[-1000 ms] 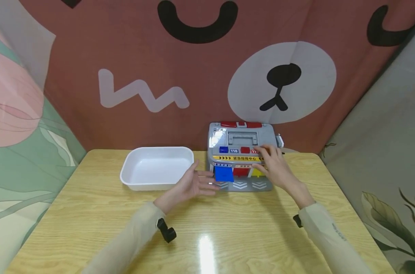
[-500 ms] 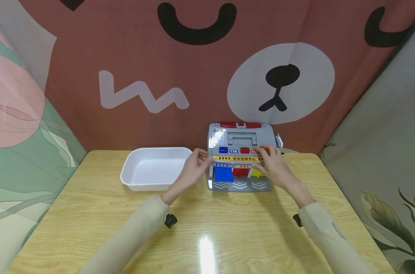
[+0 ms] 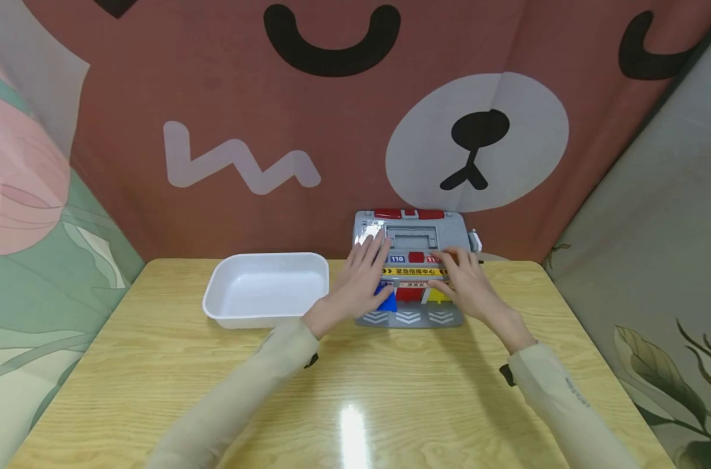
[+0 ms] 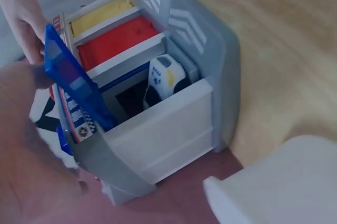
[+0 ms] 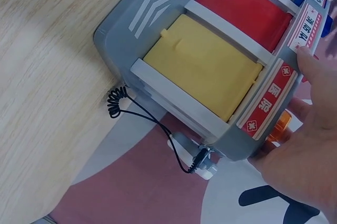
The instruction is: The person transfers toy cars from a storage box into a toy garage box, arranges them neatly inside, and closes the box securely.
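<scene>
A grey toy garage (image 3: 410,318) stands at the back of the table, with blue, red and yellow doors. My left hand (image 3: 358,280) lies over the roof's left part, fingers straight, covering the blue button area; its thumb is close to the raised blue door (image 4: 73,77). Inside the bay behind that door, a white toy car (image 4: 167,77) shows in the left wrist view. My right hand (image 3: 472,286) grips the roof's front edge at the right, thumb on the front and fingers on top. The red door (image 5: 247,13) and yellow door (image 5: 202,69) are down.
To the left of the garage is a white plastic tray (image 3: 267,320). A small white handset (image 5: 192,155) with a coiled black cord hangs on the garage's right side. Printed cloth (image 3: 244,215) rises behind the wooden table (image 3: 402,391).
My left hand has moved from in front of the blue door, past the roof's left corner, up onto the roof, its fingers now straight. My right hand stays at the front edge.
</scene>
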Demonstrator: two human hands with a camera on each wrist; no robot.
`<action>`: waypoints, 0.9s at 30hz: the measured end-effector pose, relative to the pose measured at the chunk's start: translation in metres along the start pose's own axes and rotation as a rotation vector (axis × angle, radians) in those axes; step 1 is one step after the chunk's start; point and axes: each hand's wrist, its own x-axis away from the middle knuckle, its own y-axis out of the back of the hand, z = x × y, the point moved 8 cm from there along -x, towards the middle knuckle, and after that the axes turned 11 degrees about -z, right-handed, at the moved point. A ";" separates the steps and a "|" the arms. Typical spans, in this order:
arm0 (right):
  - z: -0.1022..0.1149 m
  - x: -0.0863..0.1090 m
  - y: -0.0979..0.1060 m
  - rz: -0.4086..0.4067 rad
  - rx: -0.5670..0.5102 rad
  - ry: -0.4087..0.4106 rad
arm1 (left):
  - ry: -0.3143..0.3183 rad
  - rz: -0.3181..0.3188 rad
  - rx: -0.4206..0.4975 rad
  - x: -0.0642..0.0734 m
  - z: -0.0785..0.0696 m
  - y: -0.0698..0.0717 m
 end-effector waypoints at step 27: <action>0.003 -0.001 0.002 0.013 -0.005 0.037 | -0.132 -0.043 -0.499 -0.019 -0.013 -0.018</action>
